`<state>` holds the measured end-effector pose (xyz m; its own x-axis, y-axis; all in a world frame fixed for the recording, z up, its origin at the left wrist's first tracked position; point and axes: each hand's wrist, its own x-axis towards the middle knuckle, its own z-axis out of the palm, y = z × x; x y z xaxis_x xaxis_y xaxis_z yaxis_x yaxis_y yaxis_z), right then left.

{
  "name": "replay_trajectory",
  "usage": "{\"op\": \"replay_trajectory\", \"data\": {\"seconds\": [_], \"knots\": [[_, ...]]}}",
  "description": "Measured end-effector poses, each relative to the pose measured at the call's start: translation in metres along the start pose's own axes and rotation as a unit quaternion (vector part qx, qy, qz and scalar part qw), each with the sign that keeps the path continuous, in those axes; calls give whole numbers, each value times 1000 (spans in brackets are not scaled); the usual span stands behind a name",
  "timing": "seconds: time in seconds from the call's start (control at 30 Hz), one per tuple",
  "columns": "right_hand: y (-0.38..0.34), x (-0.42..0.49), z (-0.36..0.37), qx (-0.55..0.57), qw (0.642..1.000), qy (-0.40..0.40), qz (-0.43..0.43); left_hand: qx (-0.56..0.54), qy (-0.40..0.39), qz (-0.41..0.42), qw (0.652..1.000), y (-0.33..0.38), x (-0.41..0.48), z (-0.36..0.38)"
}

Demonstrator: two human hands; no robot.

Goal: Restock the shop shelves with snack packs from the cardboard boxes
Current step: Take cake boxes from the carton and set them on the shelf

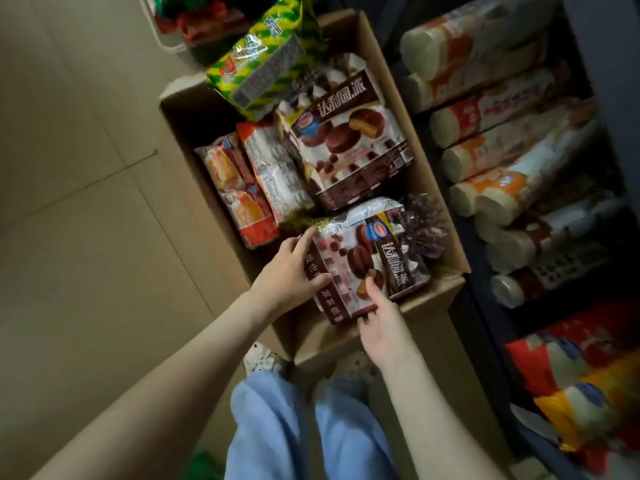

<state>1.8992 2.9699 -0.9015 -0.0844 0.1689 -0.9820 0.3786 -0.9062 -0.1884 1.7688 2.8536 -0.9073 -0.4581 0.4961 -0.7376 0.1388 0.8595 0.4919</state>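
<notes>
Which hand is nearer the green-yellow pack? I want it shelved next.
Left. The left hand lies below the green-yellow pack, on the box's left side; the right hand is lower still.

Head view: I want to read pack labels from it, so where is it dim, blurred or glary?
Head view: dim overall; shelf rolls at right smeared by blur; glare on the green pack; chocolate-pie pack, gripped by left hand and right hand, reads fairly sharp.
</notes>
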Motion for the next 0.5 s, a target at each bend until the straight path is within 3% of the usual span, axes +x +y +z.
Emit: {"op": "replay_trajectory", "data": {"seconds": [0.27,0.4,0.5], "knots": [[-7,-17,9,-21,996,83,3,-67,-2,-67,995,6,-15,-4],[-14,-62,4,5,999,32,-3,-55,-26,-36,997,26,-51,-10],[-18,-117,6,-77,991,104,-44,-87,-29,-60,994,43,-98,-31]]}}
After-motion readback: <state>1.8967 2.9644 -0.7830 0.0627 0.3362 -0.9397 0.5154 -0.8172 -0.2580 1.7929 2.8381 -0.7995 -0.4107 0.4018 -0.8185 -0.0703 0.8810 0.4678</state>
